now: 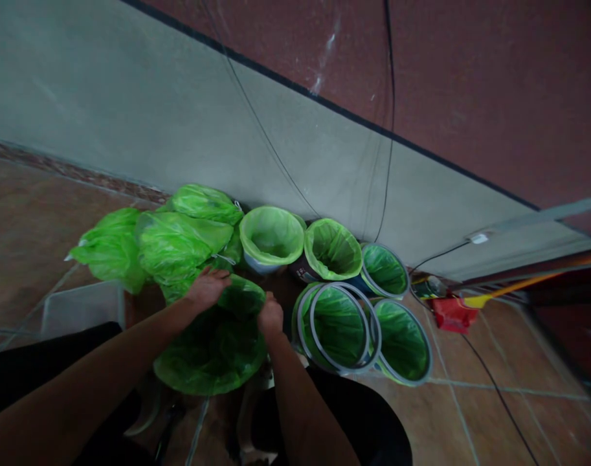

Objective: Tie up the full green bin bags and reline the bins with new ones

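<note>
My left hand (208, 288) and my right hand (270, 316) are both on the gathered upper edge of a green plastic bag (210, 355), which sags open below them. The bin under that bag is hidden, if there is one. Just right of my right hand stand several round bins lined with green plastic, the nearest a grey-rimmed bin (336, 327). Tied, bulging green bags (178, 243) lie in a heap beyond my left hand, and its fingertips are close to them.
A transparent plastic crate (84, 309) sits left of my forearm. A grey wall (178, 110) runs behind the bins with black cables (392, 110) hanging down it. On the tiled floor (470, 414) to the right lie a red object (453, 314) and a yellow-handled broom (518, 288).
</note>
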Demonstrator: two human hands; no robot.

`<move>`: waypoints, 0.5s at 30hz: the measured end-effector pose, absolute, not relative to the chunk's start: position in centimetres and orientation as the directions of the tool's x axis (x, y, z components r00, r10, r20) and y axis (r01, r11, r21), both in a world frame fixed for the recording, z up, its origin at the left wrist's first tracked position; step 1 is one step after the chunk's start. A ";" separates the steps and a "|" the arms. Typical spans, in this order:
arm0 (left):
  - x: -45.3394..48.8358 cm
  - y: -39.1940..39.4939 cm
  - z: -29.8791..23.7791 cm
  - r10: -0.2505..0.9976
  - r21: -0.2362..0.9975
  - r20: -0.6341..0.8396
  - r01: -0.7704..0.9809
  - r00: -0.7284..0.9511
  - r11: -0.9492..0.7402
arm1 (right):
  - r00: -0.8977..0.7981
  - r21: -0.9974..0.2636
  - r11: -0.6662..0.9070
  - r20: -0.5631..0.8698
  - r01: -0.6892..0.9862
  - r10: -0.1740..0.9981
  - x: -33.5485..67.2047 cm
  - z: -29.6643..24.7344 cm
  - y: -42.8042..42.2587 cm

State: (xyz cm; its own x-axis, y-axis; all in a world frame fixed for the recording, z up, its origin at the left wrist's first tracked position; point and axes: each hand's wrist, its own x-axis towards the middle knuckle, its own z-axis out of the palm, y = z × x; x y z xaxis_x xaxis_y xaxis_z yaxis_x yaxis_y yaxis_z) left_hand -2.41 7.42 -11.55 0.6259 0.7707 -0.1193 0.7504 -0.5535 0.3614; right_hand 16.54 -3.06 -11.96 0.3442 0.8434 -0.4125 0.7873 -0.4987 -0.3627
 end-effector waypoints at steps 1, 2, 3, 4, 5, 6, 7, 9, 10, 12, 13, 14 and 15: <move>-2.4 7.3 -11.5 0.766 0.356 -0.138 0.753 0.628 -0.553 | 0.340 -0.346 -0.495 -0.420 0.797 0.841 16.5 -11.8 -3.2; -2.5 7.2 -11.4 0.762 0.353 -0.157 0.757 0.628 -0.550 | 0.340 -0.338 -0.491 -0.417 0.803 0.843 16.5 -11.6 -3.2; -2.6 7.1 -11.2 0.761 0.353 -0.176 0.761 0.625 -0.544 | 0.342 -0.343 -0.485 -0.401 0.804 0.850 16.6 -11.4 -3.2; -2.8 7.0 -11.0 0.762 0.354 -0.192 0.768 0.618 -0.534 | 0.345 -0.364 -0.476 -0.371 0.800 0.862 16.7 -11.1 -3.0; -2.9 7.0 -10.8 0.767 0.360 -0.204 0.775 0.609 -0.520 | 0.348 -0.399 -0.463 -0.329 0.791 0.878 16.9 -10.9 -2.6; -3.1 7.0 -10.5 0.777 0.372 -0.209 0.783 0.594 -0.499 | 0.352 -0.442 -0.445 -0.279 0.778 0.893 17.0 -10.7 -2.1; -3.2 7.1 -10.2 0.795 0.392 -0.206 0.793 0.570 -0.467 | 0.355 -0.486 -0.424 -0.233 0.764 0.905 17.0 -10.6 -1.5; -3.4 7.3 -9.7 0.858 0.440 -0.180 0.820 0.481 -0.367 | 0.341 -0.549 -0.381 -0.179 0.744 0.923 17.0 -10.4 0.0; -3.5 7.3 -9.6 0.894 0.460 -0.165 0.834 0.417 -0.304 | 0.322 -0.558 -0.365 -0.178 0.745 0.930 16.9 -10.5 0.6; -3.7 7.3 -9.5 0.941 0.457 -0.166 0.869 0.294 -0.191 | 0.256 -0.537 -0.334 -0.217 0.774 0.942 16.5 -10.9 1.4; -3.8 7.3 -9.6 0.946 0.432 -0.189 0.887 0.263 -0.160 | 0.217 -0.514 -0.315 -0.243 0.798 0.945 16.4 -11.2 1.5; -4.0 7.1 -9.7 0.941 0.405 -0.225 0.902 0.255 -0.148 | 0.183 -0.489 -0.296 -0.266 0.820 0.946 16.2 -11.5 1.5; -4.2 7.0 -9.9 0.927 0.377 -0.267 0.914 0.263 -0.151 | 0.159 -0.465 -0.280 -0.282 0.840 0.946 16.2 -11.8 1.4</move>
State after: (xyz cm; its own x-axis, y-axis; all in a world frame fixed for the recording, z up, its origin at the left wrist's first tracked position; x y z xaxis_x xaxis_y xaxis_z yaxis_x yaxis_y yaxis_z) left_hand -4.16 6.99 -9.89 0.2630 0.9271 -0.2672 0.9139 -0.1506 0.3770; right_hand 16.19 1.44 -11.81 0.1592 0.9461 -0.2820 0.8398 -0.2800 -0.4651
